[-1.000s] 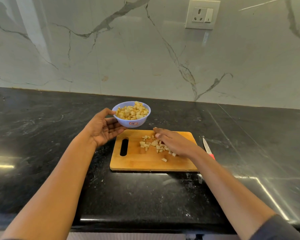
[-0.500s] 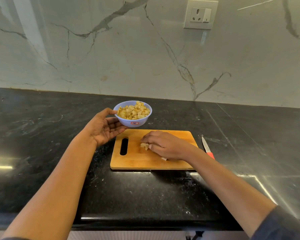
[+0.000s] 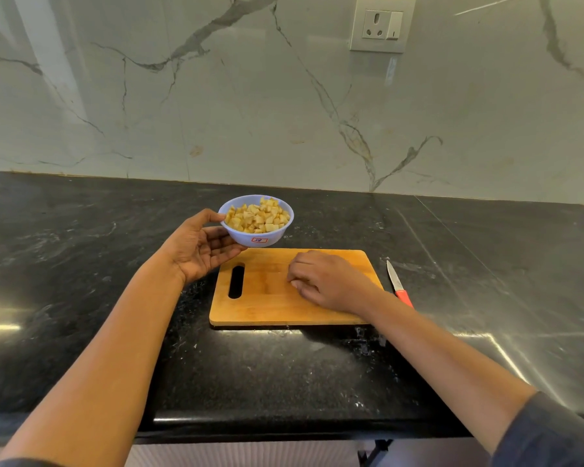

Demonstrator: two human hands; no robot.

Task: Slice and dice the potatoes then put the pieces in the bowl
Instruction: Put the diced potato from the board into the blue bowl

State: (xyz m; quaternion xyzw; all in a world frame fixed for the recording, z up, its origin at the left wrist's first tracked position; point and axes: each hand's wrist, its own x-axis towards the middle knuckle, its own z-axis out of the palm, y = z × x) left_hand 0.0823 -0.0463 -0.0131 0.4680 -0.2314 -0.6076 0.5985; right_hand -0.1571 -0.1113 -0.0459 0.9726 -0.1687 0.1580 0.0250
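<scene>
A pale blue bowl (image 3: 269, 236) heaped with diced potato (image 3: 257, 217) hangs just beyond the far left corner of the wooden cutting board (image 3: 263, 305). My left hand (image 3: 201, 247) holds the bowl from the left, thumb on the rim and fingers under its base. My right hand (image 3: 324, 281) lies on the middle of the board with its fingers curled around gathered potato pieces, which are almost wholly hidden inside the fist. No loose pieces show on the rest of the board.
A red-handled knife (image 3: 398, 285) lies on the black counter (image 3: 81, 264) just right of the board, blade pointing away. A marble wall with a socket (image 3: 381, 25) rises behind. The counter's front edge runs below my forearms.
My right hand swept the scattered potato pieces together on the board and closed around them. The bowl stayed held in my left hand.
</scene>
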